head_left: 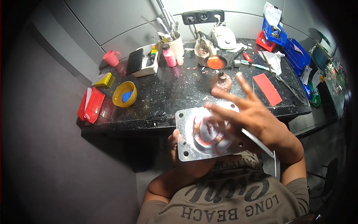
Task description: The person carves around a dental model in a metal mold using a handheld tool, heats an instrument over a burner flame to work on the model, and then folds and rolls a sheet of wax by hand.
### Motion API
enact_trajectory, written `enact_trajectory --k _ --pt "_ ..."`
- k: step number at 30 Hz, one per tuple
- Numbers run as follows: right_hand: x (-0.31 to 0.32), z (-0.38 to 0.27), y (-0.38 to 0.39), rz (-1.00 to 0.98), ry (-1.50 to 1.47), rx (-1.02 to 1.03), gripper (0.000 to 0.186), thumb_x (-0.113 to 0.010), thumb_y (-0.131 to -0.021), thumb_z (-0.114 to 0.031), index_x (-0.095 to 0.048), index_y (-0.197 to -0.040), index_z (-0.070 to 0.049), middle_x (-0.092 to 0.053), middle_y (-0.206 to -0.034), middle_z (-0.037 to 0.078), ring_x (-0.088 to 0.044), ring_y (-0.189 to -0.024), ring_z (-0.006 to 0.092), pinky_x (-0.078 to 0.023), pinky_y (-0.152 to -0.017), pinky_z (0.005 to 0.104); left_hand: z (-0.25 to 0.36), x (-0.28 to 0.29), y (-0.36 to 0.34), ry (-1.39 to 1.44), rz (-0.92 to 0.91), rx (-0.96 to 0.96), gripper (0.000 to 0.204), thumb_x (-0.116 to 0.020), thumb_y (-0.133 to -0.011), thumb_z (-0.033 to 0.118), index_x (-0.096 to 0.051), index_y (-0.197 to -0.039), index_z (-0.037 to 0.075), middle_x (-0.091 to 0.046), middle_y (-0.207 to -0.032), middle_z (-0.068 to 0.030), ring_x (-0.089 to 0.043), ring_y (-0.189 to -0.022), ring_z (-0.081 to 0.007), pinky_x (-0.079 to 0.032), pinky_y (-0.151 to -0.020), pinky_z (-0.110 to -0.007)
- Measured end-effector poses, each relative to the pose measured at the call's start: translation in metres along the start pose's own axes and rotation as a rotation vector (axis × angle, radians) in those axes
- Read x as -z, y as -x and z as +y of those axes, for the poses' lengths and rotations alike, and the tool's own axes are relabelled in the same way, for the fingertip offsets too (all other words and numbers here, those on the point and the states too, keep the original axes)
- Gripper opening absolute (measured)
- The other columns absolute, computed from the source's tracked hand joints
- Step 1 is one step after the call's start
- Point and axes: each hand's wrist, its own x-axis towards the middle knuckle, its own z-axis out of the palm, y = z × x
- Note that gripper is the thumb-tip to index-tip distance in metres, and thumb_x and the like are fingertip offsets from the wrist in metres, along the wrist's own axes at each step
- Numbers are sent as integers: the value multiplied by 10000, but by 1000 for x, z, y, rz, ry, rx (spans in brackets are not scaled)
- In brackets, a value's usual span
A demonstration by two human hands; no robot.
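My left hand (174, 143) grips a square metal dental flask half (182, 130) from its left side and below, tilting it in front of my chest. Holes mark the plate's corners. White plaster (205, 147) fills its middle, with a pink and red dental arch (196, 128) set in it. My right hand (257, 119) is over the flask's right side, its outer fingers stretched out. Its thumb and index finger are blurred and closed together over the plaster. A flat, pale tool (258, 142) sticks out below this hand; its tip is hidden.
Behind the flask, a brown round bottle (221, 83) stands on the black worktable (160, 99). A red wax sheet (267, 89) lies to the right. Leftward are a yellow bowl (118, 89) with blue material and a red packet (97, 104). A tool holder (178, 44) and pink bottle (169, 56) stand farther back.
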Motion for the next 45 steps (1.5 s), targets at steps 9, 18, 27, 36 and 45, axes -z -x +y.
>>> enact_trajectory --k 9,18,27,36,45 --pt "1 18 19 566 -13 -198 260 -596 -1052 -135 -715 -1246 -9 -623 -1153 152 -661 -1038 279 -529 -894 372 0 -17 -2 -445 318 -55 1352 -634 -679 942 -203 -1653 110 -352 -1611 -283 -450 -1376 -607 -542 -963 -722" --pt "-19 80 58 711 -37 -318 178 -608 -1028 -47 -720 -1150 19 -718 -1095 162 -702 -1017 264 -525 -930 339 0 1 -8 -323 335 181 1140 -570 -796 802 -249 -1636 102 -418 -1589 -224 -449 -1424 -442 -444 -1103 -592" --pt "-71 180 144 960 -347 -775 186 -622 -1067 -124 -738 -1134 4 -722 -1065 46 -680 -992 116 -557 -850 264 6 20 -13 -185 370 271 686 -515 -1078 506 -325 -1613 119 -466 -1591 -122 -419 -1505 -225 -308 -1279 -412" --pt "-76 190 143 991 -424 -729 220 -622 -1075 -159 -723 -1131 29 -718 -1061 67 -685 -972 134 -557 -886 280 6 39 -15 -57 173 311 674 -404 -1091 551 -277 -1637 176 -368 -1652 -103 -328 -1532 -360 -320 -1234 -595" --pt "-75 186 141 976 -403 -766 210 -627 -1072 -155 -733 -1110 21 -723 -1028 53 -682 -943 118 -538 -869 264 10 72 -2 20 137 207 626 -306 -1112 545 -253 -1649 227 -289 -1694 -106 -280 -1513 -531 -370 -1127 -787"
